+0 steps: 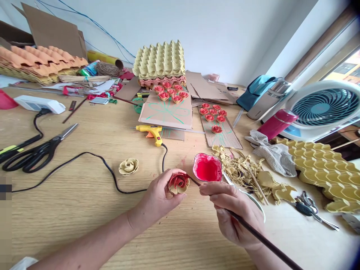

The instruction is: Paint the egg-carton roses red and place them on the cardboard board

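Between the thumb and fingers of my left hand [161, 195] is a paper rose [179, 182], red at its centre and upper petals, pale yellow on the lower ones. My right hand [234, 212] grips a long dark paintbrush [253, 231], its tip against the rose's right edge. Just behind the brush stands a small wavy-rimmed cup of red paint [207, 167]. An unpainted pale yellow rose [128, 166] lies on the table to the left of my left hand.
A yellow glue gun [151, 132] with a black cord lies behind my hands. Red roses sit on cardboard pieces [165, 112] beyond. Black scissors [42, 150] lie left; paper scraps [242, 168], keys [309, 208], egg trays [323, 172] and a fan [323, 108] are right.
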